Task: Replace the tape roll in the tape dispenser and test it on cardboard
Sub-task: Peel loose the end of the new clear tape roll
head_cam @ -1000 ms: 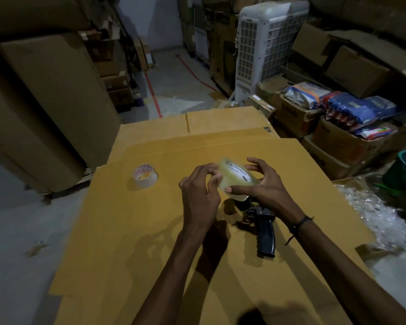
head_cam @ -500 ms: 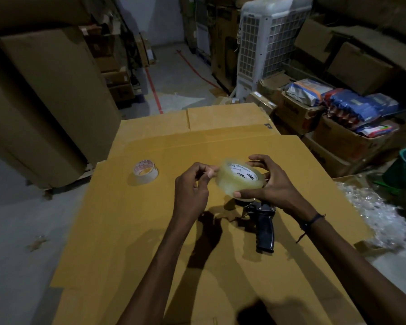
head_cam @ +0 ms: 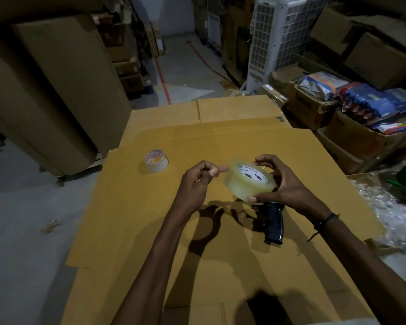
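Tape roll point(head_cam: 249, 181), clear, printed core label facing up, is held above the cardboard point(head_cam: 220, 254) in my right hand point(head_cam: 288, 186), fingers and thumb curled round its rim. My left hand point(head_cam: 195, 184) sits just beside the roll's left edge, thumb and forefinger pinched together; I judge they are pulling the loose end of the tape, but the film is transparent and the light is dim, so I cannot confirm a strip between them. Tape dispenser point(head_cam: 273, 221) lies on the cardboard directly below the right hand, black pistol handle pointing toward me; its head is hidden behind the roll and hand, so I cannot tell whether the spindle is bare. A second, smaller roll point(head_cam: 155, 161) with a pale core lies flat on the cardboard, well apart to the left; I take it for the spent one, though that is a guess. Progress as I read it: old roll apparently out, new roll in hand and its end being freed. Not yet done: seat the roll on the dispenser, thread the end through to the blade, then run a test strip on the cardboard.
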